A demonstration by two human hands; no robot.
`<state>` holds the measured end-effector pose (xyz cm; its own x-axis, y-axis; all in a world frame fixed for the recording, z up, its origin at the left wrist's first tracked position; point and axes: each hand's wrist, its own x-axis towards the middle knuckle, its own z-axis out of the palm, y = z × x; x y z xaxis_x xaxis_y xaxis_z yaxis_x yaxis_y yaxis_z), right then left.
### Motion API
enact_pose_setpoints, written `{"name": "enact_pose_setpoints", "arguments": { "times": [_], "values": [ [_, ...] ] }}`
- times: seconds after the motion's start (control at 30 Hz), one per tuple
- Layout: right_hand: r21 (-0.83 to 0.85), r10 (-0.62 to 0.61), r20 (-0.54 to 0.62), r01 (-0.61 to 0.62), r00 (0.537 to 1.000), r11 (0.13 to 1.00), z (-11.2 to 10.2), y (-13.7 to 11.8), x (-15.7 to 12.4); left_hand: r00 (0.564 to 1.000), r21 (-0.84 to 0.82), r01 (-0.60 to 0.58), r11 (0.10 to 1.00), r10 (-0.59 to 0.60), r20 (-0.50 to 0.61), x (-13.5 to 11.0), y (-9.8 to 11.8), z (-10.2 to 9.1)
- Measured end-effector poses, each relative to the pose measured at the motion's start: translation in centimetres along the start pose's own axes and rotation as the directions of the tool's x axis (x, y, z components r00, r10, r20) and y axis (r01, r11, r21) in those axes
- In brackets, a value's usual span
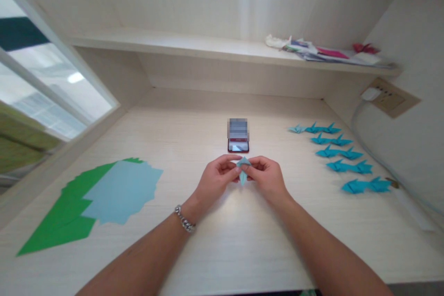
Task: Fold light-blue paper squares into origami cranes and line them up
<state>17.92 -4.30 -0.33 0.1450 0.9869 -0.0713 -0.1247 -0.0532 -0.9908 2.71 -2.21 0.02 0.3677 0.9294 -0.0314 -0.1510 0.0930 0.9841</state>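
Note:
A small light blue folded paper piece is pinched between both my hands, just above the desk. My left hand grips its left side with thumb and fingers. My right hand holds its right side the same way. One pointed end of the paper hangs down toward me, and a broader peaked part shows at the top. My fingertips hide parts of the folds. Right behind the paper lies a phone with a red edge, its screen partly blurred out.
Folded blue paper cranes stand in short rows at the right. Fanned light blue sheets overlap green sheets at the left. A shelf with papers spans the back. A cable runs from the wall socket.

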Motion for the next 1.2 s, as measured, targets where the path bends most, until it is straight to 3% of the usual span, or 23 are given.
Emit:
{"name": "enact_pose_setpoints", "arguments": {
  "times": [0.17, 0.33, 0.47, 0.63, 0.83, 0.97, 1.07, 1.2],
  "values": [
    [0.091, 0.092, 0.111, -0.103, 0.990, 0.991, -0.5, -0.2, 0.2, 0.997, 0.010, -0.009, 1.000, 0.010, -0.071, 0.3, -0.4, -0.3],
    [0.156, 0.138, 0.146, -0.160, 0.980, 0.975, -0.9, -0.4, 0.2, 0.995, -0.114, 0.022, 0.993, -0.032, -0.090, 0.2, -0.5, -0.4],
    [0.180, 0.153, 0.171, -0.183, 0.973, 0.966, -0.9, -0.5, 0.1, 0.994, -0.119, 0.045, 0.992, -0.056, -0.097, 0.1, -0.2, -0.2],
    [0.111, 0.146, 0.097, -0.157, 0.984, 0.981, -0.7, -0.1, 0.3, 0.996, -0.108, 0.029, 0.994, -0.038, -0.082, 0.1, -0.3, -0.1],
    [0.104, 0.135, 0.087, -0.144, 0.987, 0.984, -0.2, 0.0, 0.1, 0.990, 0.037, 0.024, 0.999, -0.018, -0.138, 0.3, -0.7, -0.5],
    [0.070, 0.113, 0.063, -0.117, 0.992, 0.991, -0.1, -0.1, 0.0, 0.986, 0.047, 0.003, 0.999, 0.005, -0.166, 0.3, -0.5, -0.3],
    [0.066, 0.049, 0.017, -0.050, 0.999, 0.997, -0.1, 0.1, 0.1, 0.993, 0.006, 0.058, 0.998, -0.057, -0.106, 0.2, -0.3, 0.1],
    [0.042, -0.009, -0.011, 0.010, 1.000, 0.999, -0.2, 0.2, 0.2, 0.993, 0.089, 0.116, 0.989, -0.113, -0.037, -0.1, 0.0, 0.5]
  ]
}}
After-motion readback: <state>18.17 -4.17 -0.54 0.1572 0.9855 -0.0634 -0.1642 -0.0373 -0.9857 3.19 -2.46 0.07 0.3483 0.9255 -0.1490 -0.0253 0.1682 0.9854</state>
